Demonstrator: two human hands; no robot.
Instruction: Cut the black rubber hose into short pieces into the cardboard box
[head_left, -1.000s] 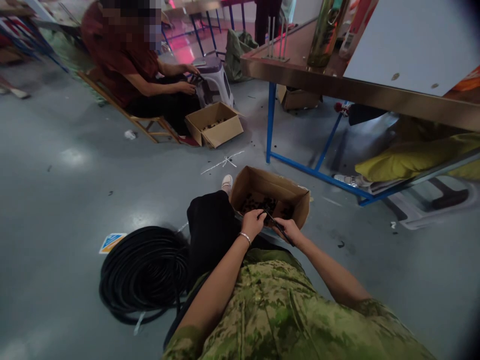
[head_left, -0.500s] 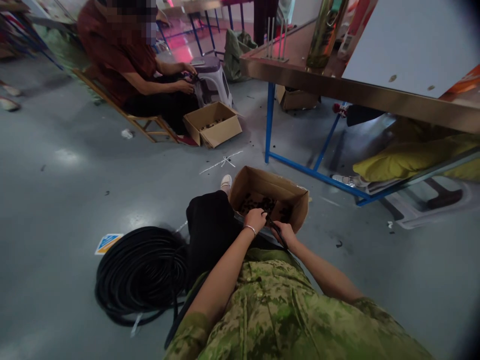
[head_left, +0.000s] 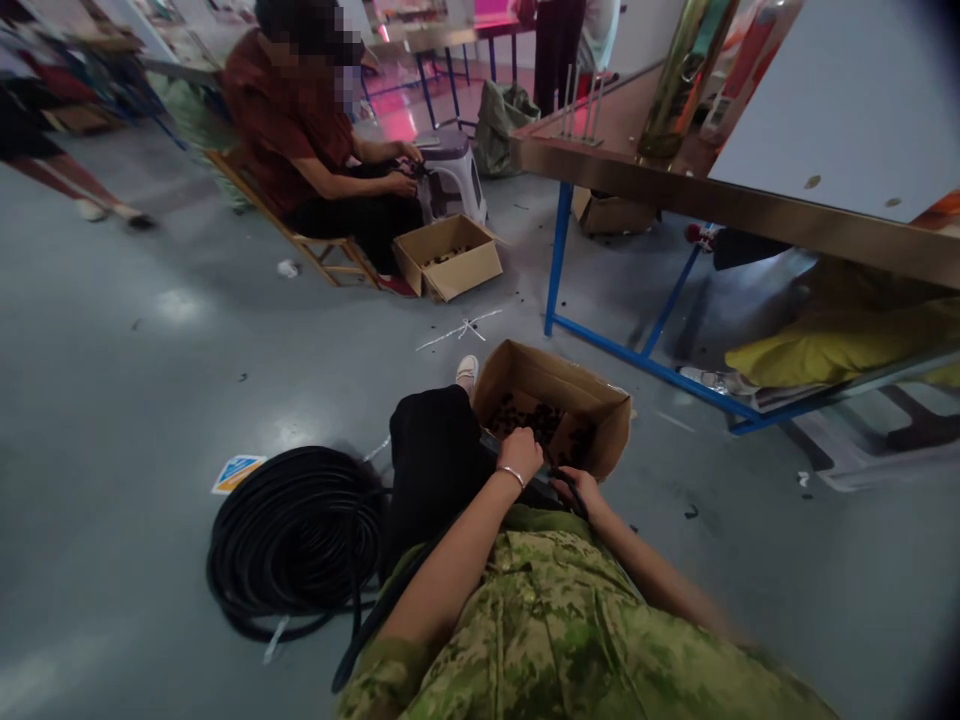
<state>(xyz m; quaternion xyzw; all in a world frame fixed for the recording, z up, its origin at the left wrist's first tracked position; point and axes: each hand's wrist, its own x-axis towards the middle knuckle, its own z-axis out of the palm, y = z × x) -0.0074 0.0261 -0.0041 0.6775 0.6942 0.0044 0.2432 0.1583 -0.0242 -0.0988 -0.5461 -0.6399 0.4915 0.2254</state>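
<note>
My left hand (head_left: 523,455), a bracelet at its wrist, is closed over my lap near the cardboard box (head_left: 611,425); what its fingers hold is hidden. Close on its right, my right hand (head_left: 583,487) is closed around a slim, curved black piece (head_left: 576,492), whose exact kind I cannot make out. Small dark pieces (head_left: 529,415) lie scattered inside the box, just beyond both hands. On the floor to my left rests a large coil of black hose (head_left: 292,540). A black length (head_left: 367,640) runs beneath my left forearm.
A seated person (head_left: 300,130) works by another open carton (head_left: 465,275) and a plastic stool (head_left: 454,155). At the right stands a table (head_left: 645,175) on blue legs, with a bottle (head_left: 679,90) on top. Someone's legs (head_left: 67,175) show far left.
My view has shifted, so the surroundings sit farther right in the picture. My hands have drawn slightly apart. A person's legs have come into view at the far left.
</note>
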